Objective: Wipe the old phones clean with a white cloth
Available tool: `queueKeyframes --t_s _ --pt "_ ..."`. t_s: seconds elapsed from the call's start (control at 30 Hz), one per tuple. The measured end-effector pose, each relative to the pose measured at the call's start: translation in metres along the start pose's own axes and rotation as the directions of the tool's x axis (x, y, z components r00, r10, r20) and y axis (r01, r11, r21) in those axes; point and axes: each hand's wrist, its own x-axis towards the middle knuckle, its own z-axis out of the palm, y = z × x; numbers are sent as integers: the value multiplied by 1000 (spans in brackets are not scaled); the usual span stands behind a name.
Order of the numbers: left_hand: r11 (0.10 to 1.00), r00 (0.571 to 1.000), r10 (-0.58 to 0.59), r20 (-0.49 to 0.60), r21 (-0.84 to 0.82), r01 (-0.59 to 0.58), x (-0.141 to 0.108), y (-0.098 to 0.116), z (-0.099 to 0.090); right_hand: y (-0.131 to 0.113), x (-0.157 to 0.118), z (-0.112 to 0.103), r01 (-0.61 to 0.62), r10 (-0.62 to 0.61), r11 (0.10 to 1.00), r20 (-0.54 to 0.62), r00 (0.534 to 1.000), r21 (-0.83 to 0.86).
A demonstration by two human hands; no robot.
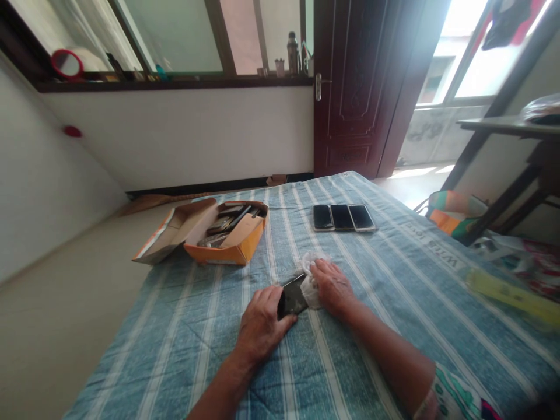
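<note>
A dark phone [292, 297] lies at an angle on the blue striped bedcover [175, 326]. My left hand [261, 324] grips its left end, thumb along the near edge and fingers along the far side. Bunched under the fingers of my right hand [331, 286] is a white tissue [310, 291], pressed on the phone's right end. Farther back, three phones rest side by side: a left one [322, 217], a middle one [342, 217] and a right one [361, 216]. An open orange box [236, 252] at the left holds several phones and a cardboard piece.
The box's open lid [175, 230] extends left to the bed's edge. A dark red door [354, 87] and a window ledge [175, 85] with bottles and a mirror stand behind the bed. At the right are a table [507, 126] and bags.
</note>
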Motion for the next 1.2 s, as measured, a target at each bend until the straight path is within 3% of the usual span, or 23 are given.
queueKeyframes --t_s 0.5,0.8,1.2 --pt "999 1000 13 -17 45 -12 0 -3 0 37 -6 -10 275 -275 961 3 962 -20" --pt "986 990 139 -29 92 -136 1 -14 1 48 4 -13 213 -212 977 -28 977 32" --pt "955 962 273 -2 121 -271 12 -24 -1 61 11 -24 233 -234 972 53 971 16"
